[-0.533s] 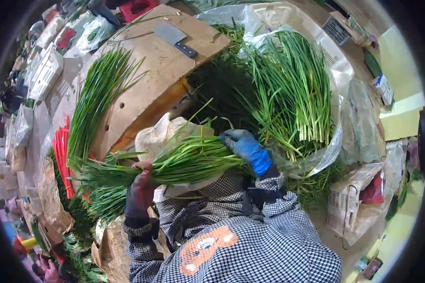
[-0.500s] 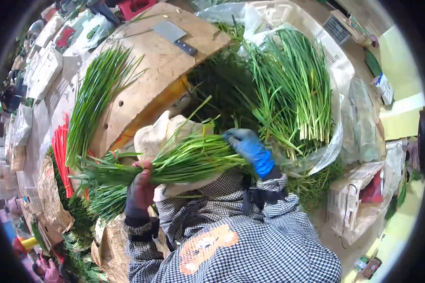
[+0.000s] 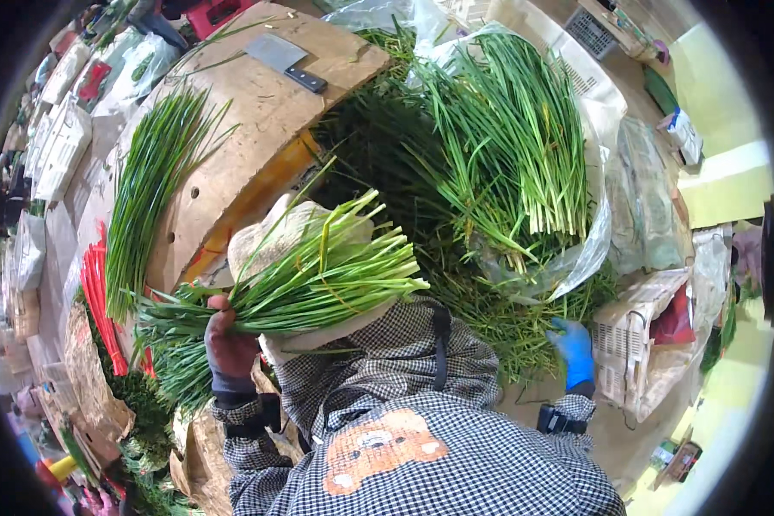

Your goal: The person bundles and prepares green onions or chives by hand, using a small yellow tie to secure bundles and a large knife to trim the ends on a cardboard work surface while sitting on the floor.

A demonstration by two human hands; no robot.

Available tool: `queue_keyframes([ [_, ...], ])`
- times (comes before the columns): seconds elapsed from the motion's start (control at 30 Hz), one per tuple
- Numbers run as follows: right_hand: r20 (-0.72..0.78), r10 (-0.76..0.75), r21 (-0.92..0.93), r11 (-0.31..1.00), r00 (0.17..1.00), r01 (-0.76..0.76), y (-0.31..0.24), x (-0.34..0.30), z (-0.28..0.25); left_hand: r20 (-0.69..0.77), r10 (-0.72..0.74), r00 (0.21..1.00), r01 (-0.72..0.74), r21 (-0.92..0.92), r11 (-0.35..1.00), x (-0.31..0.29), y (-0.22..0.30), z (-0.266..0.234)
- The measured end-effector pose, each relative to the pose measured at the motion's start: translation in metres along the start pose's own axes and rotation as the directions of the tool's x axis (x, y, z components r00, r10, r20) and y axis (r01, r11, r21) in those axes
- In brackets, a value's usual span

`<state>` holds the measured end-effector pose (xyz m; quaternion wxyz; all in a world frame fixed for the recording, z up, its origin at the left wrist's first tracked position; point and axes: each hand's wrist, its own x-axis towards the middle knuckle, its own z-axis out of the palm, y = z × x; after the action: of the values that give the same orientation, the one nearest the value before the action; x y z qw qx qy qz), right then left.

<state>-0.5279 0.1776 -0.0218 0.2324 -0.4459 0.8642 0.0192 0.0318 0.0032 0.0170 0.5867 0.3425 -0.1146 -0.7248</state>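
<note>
My left hand, in a dark reddish glove, is closed round the leafy part of a bunch of garlic chives. The bunch lies across my lap, its pale cut ends fanned to the right and a few yellowish leaves among them. Out to the right, my blue-gloved right hand has its fingers apart and nothing visible in them. Loose green trimmings lie just left of that hand. Beneath the bunch is a whitish cloth, partly covered.
A cleaver lies on the wooden board, with another chive bunch on its left side. More chives rest in a plastic-lined crate at the far right. Red ties hang at the left; a white crate stands right.
My right hand has left the bunch's cut ends and moved right and down, opening. The stalk ends now show, fanned out. My left hand keeps its hold; the whole view has shifted slightly.
</note>
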Motion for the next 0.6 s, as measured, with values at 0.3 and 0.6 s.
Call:
queue_keyframes([
  [0.3, -0.171, -0.637, 0.842, 0.301, 0.752, 0.447, -0.248, 0.048, 0.002, -0.067, -0.002, 0.998, 0.007, 0.071, 0.997, 0.016, -0.009, 0.002],
  [0.6, -0.509, -0.524, 0.423, 0.54, 0.683, 0.728, -0.246, 0.052, 0.009, 0.059, 0.122, 0.991, -0.129, 0.148, 0.981, 0.016, -0.019, -0.001],
])
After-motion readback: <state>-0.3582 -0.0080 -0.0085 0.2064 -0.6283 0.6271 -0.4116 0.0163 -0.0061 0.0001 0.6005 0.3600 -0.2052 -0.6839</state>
